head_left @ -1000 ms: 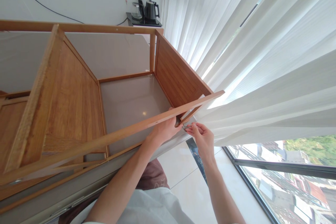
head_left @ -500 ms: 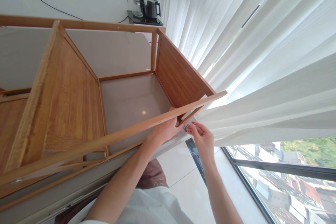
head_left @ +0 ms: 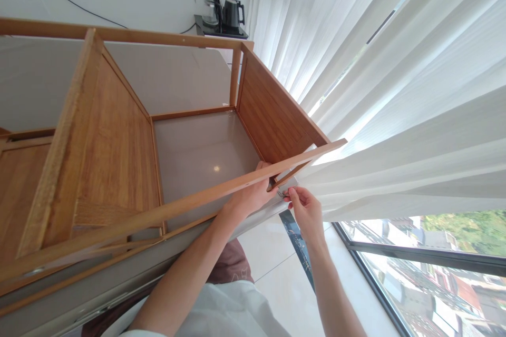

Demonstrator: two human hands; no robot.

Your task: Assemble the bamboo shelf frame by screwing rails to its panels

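Observation:
A brown wooden shelf frame [head_left: 205,197] lies on a grey tabletop [head_left: 190,142]. My left hand [head_left: 255,192] reaches under its near rail and is closed around the lower corner at the right end; the rail covers part of the fingers. Just right of that corner, my right hand [head_left: 306,208] pinches a small, thin, bent metal tool [head_left: 282,193] that looks like a hex key. The tool's tip is at the end of the wooden corner; whether it sits in a screw is too small to tell.
White curtains [head_left: 356,89] hang close to the frame's right end. A window [head_left: 427,258] is at the lower right. At the back, a black kettle [head_left: 233,13] and a glass pot [head_left: 209,13] stand on a dark tray [head_left: 221,30]. A black cable [head_left: 75,8] runs along the wall.
My right hand has turned slightly, its fingers now curled closer together around the metal tool. My left hand keeps its place at the corner. The whole view has shifted slightly.

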